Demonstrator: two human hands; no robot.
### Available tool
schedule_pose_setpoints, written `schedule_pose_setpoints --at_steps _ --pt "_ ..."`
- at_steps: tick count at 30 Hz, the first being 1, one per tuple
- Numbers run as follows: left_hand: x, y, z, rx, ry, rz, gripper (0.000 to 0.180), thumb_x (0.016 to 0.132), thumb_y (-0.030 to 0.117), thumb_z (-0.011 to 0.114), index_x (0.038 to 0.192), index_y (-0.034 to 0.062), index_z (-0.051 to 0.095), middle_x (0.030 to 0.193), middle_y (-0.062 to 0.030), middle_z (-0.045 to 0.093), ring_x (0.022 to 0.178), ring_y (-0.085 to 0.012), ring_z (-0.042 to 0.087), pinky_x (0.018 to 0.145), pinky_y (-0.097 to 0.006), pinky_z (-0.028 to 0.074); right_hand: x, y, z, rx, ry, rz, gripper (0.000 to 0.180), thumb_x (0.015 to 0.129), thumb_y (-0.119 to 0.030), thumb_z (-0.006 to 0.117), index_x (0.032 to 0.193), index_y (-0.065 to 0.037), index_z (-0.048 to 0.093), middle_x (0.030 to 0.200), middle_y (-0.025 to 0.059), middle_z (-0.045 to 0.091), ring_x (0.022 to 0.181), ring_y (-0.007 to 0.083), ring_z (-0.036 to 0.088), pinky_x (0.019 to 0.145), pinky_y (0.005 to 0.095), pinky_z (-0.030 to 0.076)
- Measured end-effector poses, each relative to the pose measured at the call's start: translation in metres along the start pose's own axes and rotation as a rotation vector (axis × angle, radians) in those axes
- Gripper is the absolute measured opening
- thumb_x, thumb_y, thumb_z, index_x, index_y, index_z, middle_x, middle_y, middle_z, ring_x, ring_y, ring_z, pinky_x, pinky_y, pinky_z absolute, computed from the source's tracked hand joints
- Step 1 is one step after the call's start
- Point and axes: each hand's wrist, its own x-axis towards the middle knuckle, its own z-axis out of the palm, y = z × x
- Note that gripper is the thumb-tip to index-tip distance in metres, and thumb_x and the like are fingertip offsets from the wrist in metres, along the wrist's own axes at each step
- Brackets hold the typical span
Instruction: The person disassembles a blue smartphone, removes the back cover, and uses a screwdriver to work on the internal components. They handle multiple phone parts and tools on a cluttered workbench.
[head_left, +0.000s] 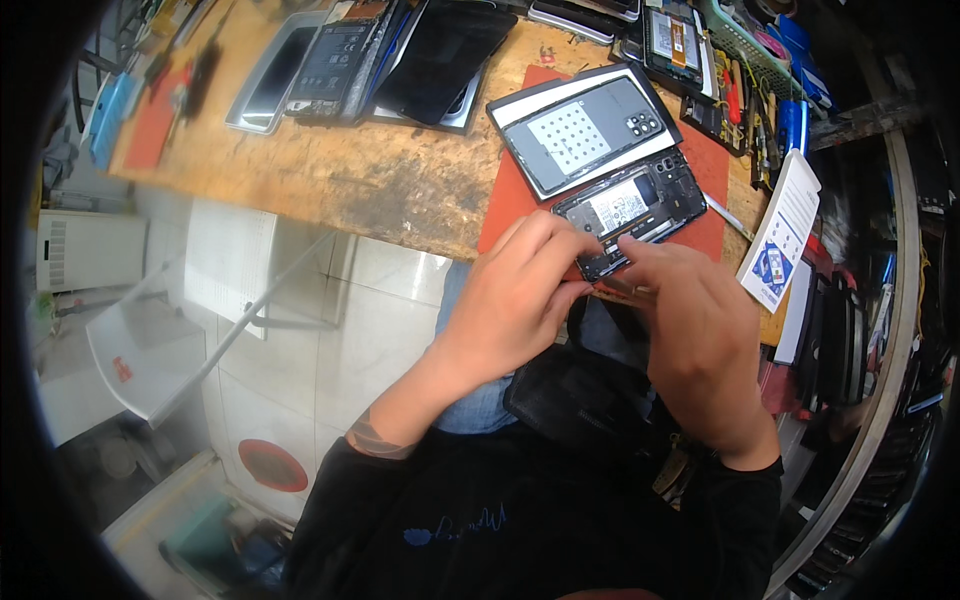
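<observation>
An opened phone [655,200], its back off and its pale battery and inner parts bare, lies on a red mat [503,200] at the wooden bench's near edge. My left hand [525,285] is closed on the phone's lower left corner, fingertips on top and thumb along the edge. Over the lower right edge, my right hand [705,325] is closed with bent fingers close together. Whatever those fingers hold, if anything, is hidden. Just beyond the opened phone, a grey phone back cover [580,137] with a dotted pale patch and camera holes rests on a white box.
Across the bench [330,185], several phones and screens [440,60] are stacked at the far side. Screwdrivers and pliers [735,95] stand at the right beside a green basket [750,45]. A printed card [782,235] leans near my right hand. A white chair [150,350] stands left.
</observation>
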Motion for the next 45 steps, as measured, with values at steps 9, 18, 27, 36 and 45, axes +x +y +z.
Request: schedule_pose_setpoints --at_steps 9,18,27,36,45 --pt "0.002 -0.002 0.004 0.064 -0.045 -0.015 0.026 0.082 0.005 0.086 0.101 0.0059 0.069 0.101 -0.0104 0.063 0.095 -0.0345 0.067 0.078 -0.045 0.055 0.001 0.001 -0.008 0.183 -0.119 0.107 0.027 0.089 0.003 0.079 0.11 -0.002 0.064 0.095 0.0115 0.072 0.086 0.0316 0.075 0.069 0.0416 0.057" --pt "0.005 -0.004 0.003 0.1 -0.039 0.014 0.019 0.086 0.008 0.084 0.098 0.0068 0.069 0.1 -0.0088 0.064 0.095 -0.0334 0.068 0.076 -0.045 0.055 -0.01 0.012 0.009 0.592 0.016 0.364 0.024 0.1 0.01 0.072 0.107 0.001 0.051 0.097 0.0197 0.078 0.091 0.029 0.083 0.077 0.035 0.067" --pt "0.009 0.005 0.01 0.249 -0.03 0.034 0.018 0.085 -0.002 0.079 0.097 0.0044 0.066 0.094 -0.0091 0.063 0.087 -0.033 0.067 0.072 -0.043 0.054 -0.026 0.018 0.014 0.892 0.205 0.453 0.028 0.11 0.001 0.065 0.104 -0.003 0.038 0.105 0.023 0.079 0.097 0.0165 0.075 0.087 0.0277 0.06" --pt "0.016 0.002 -0.007 -0.031 -0.013 -0.054 0.01 0.097 -0.005 0.07 0.101 0.0014 0.064 0.092 -0.0087 0.066 0.08 -0.0226 0.071 0.072 -0.034 0.056 -0.023 0.03 0.019 0.823 0.233 0.426 0.029 0.111 -0.001 0.063 0.109 -0.007 0.034 0.11 0.0243 0.078 0.101 0.0189 0.075 0.096 0.0296 0.058" --pt "0.056 -0.031 -0.03 0.094 0.324 -0.007 0.007 0.099 0.0 0.077 0.103 -0.0005 0.072 0.092 -0.002 0.075 0.075 -0.0057 0.066 0.066 -0.023 0.052 -0.008 0.023 0.037 0.621 0.149 0.3 0.027 0.103 0.008 0.07 0.105 -0.002 0.045 0.098 0.0195 0.08 0.093 0.0234 0.082 0.079 0.0332 0.064"
